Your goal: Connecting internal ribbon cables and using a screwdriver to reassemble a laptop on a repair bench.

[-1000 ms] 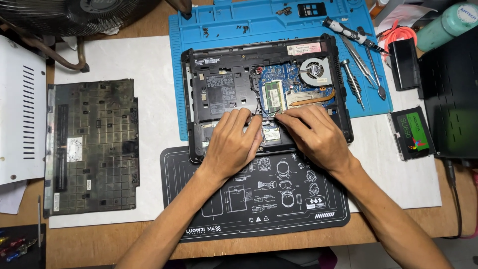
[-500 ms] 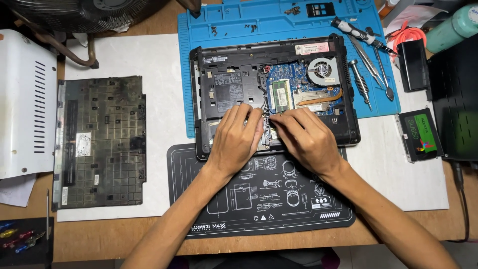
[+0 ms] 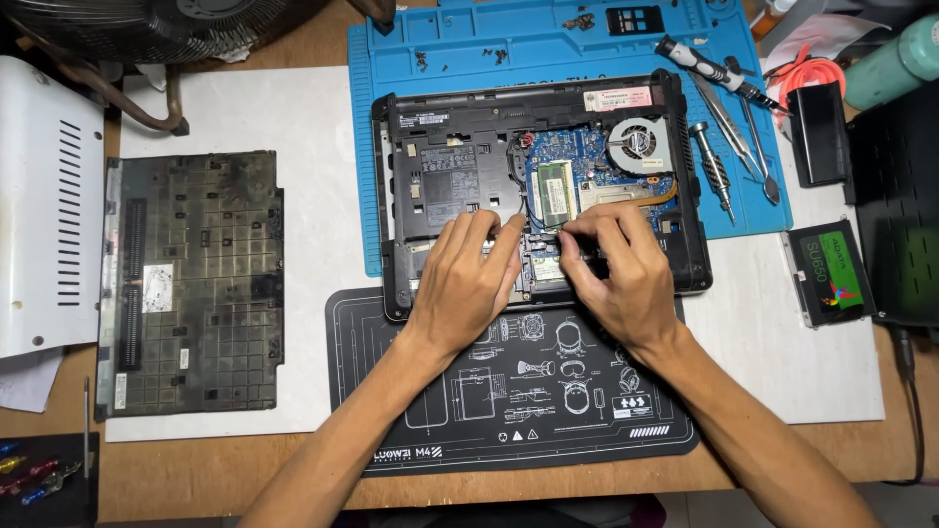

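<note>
Working at the front edge of the opened laptop (image 3: pixel 538 186), your left hand (image 3: pixel 468 284) and right hand (image 3: pixel 616 274) press their fingertips close together on a small card (image 3: pixel 548 264) seated just below the green memory module (image 3: pixel 554 192). Whether either hand actually pinches the card, you cannot tell from here. Keep pressure even on both sides, stay off the fan (image 3: pixel 638 147), and brace your wrists on the black mat (image 3: pixel 509 391) near the tabletop's front edge.
</note>
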